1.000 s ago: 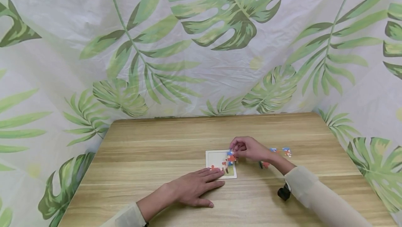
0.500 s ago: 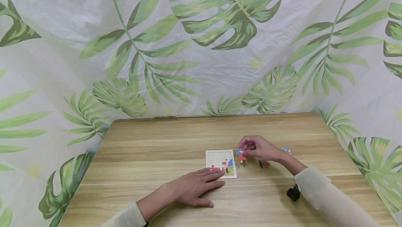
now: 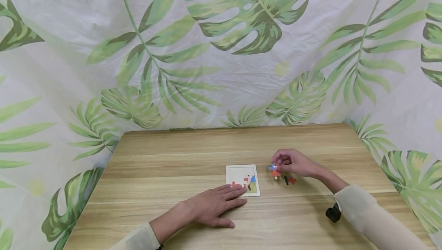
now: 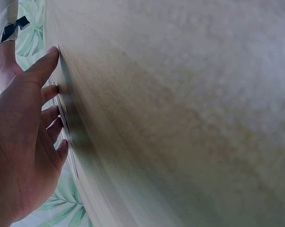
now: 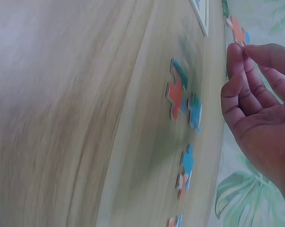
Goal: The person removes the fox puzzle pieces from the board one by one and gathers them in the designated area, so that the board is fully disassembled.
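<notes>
In the head view a jigsaw piece, blue, red and cream, is pinched between thumb and fingertips of my right hand, raised off the table. The right wrist view shows the same piece at the fingertips. My left hand lies flat, its fingertips resting on the lower part of a white-framed puzzle board. Several pieces fill the board's right and lower portions; the left fingers cover some. In the left wrist view the hand has its fingers extended, and the board is barely visible edge-on.
Loose jigsaw pieces lie right of the board: a red and dark green one, a blue one, a blue and orange one and another at the view's bottom. The wooden table meets a leaf-print cloth behind.
My right hand has moved rightward from the board's upper right corner, carrying the pinched jigsaw piece away over the table. My left hand has stayed in place.
</notes>
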The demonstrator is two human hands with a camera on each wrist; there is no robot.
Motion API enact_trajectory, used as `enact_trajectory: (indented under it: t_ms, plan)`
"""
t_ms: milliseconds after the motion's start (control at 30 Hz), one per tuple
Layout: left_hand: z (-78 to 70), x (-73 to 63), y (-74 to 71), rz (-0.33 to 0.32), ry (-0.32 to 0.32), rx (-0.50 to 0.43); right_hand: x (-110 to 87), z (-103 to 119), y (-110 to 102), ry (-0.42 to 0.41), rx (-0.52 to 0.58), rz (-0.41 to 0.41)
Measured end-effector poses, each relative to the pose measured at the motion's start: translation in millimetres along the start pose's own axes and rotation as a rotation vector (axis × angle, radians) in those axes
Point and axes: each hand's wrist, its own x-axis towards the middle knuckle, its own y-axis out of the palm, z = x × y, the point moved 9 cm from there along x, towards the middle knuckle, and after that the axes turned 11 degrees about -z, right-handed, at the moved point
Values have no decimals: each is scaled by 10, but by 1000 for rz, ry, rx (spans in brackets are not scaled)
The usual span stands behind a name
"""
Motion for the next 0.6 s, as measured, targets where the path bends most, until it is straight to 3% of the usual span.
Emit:
enact_trajectory:
  t_ms: [600]
  plan:
    - [-10, -4, -7, -8, 9, 15, -249, -169, -379, -7, -24, -44]
